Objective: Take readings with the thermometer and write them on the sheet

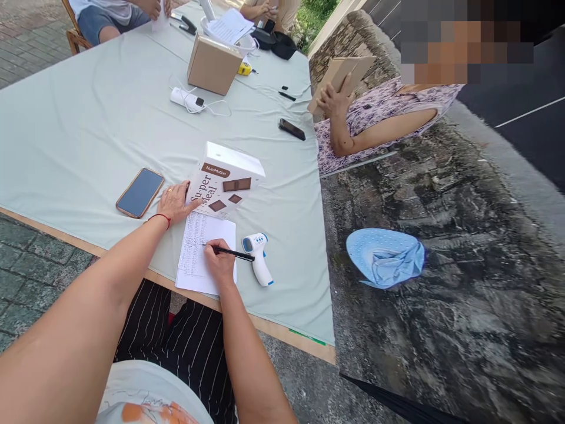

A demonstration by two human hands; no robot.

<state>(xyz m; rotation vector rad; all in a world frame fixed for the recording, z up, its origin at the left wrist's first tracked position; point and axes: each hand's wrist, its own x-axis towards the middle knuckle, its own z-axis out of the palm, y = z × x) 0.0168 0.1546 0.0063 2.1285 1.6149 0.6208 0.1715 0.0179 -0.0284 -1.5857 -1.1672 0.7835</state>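
A dark-screened smartphone in a copper-coloured case [140, 192] lies flat on the pale green tablecloth [79, 135], just left of the person's hands and apart from them. Next to it the left hand [174, 202], with a red cord at the wrist, rests palm down with fingers spread, its fingertips pressing the near corner of a white and brown cardboard box printed "Super Meal" [227, 179], which sits partly over the top edge of a white printed sheet of paper with ruled rows [200, 250]. The sheet's long side runs away from the person, its lower edge reaching the table's near rim. The right hand [219, 262] lies on the sheet's lower right part, closed in a writing grip around a slim black pen [232, 253]; the pen's shaft lies nearly level, pointing left, its tip touching the rows near the middle of the page. So the sheet is directly under the right hand, while the left hand is above it at the box. Just right of the sheet a white and blue pistol-shaped infrared thermometer [258, 259] lies on its side. Farther right, off the table, a light blue perforated cap [384, 258] sits on the stone ground, and another person's hand [333, 101] holds a tan board.
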